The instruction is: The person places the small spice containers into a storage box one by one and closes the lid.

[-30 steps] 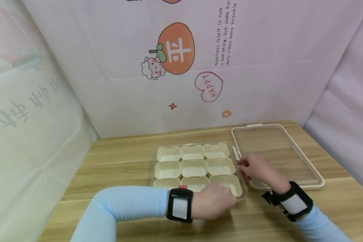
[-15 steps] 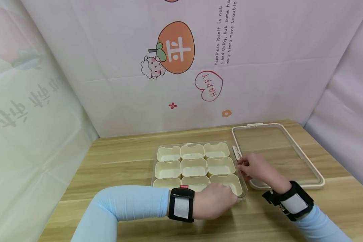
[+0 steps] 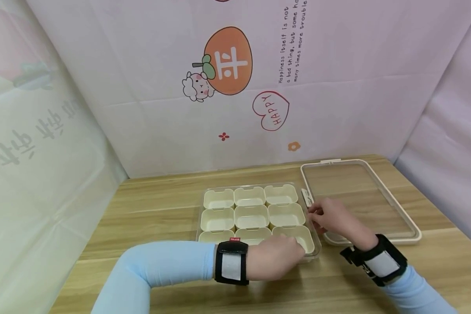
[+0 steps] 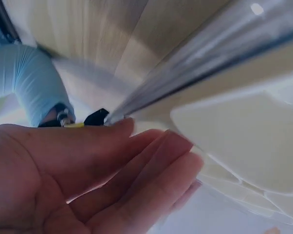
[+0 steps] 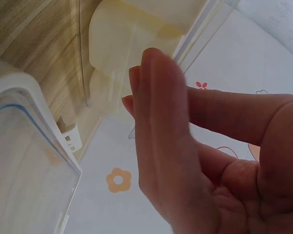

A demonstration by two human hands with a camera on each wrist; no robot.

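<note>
Cream cups (image 3: 252, 216), arranged in rows, sit inside a clear rectangular box (image 3: 201, 219) on the wooden table. At the box's near right corner is my left hand (image 3: 272, 259), beside the nearest right cup (image 3: 304, 237). In the left wrist view, its thumb and extended fingers (image 4: 156, 187) are apart, close to a cup's corner; contact is unclear. My right hand (image 3: 333, 218) is along the box's right side, fingers (image 5: 158, 112) fairly straight by the clear wall. Nothing shows gripped in either hand. My left arm covers part of the front row.
A clear lid (image 3: 357, 196) with a white rim and clips lies flat on the table (image 3: 153, 209) right of the box, partly behind my right hand. A printed cloth (image 3: 161, 131) stands behind the table, with further cloth at both sides.
My left hand has shifted slightly left and up at the box corner. The right hand, box and lid keep their places.
</note>
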